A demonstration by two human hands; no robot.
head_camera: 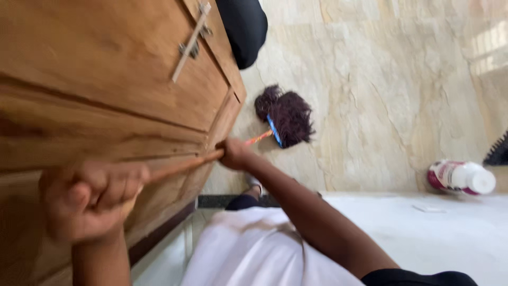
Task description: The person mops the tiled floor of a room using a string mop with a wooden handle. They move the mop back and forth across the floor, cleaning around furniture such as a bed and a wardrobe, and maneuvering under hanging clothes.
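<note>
Both hands grip the mop handle, left hand closed round its near end, right hand clenched farther down; the dark mop head rests on the marble floor beside the wooden cabinet; keeping the head flat would likely help.

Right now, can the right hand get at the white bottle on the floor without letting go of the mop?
Probably not. The right hand grips the mop handle beside the wooden door; the bottle lies well off to the side.
</note>
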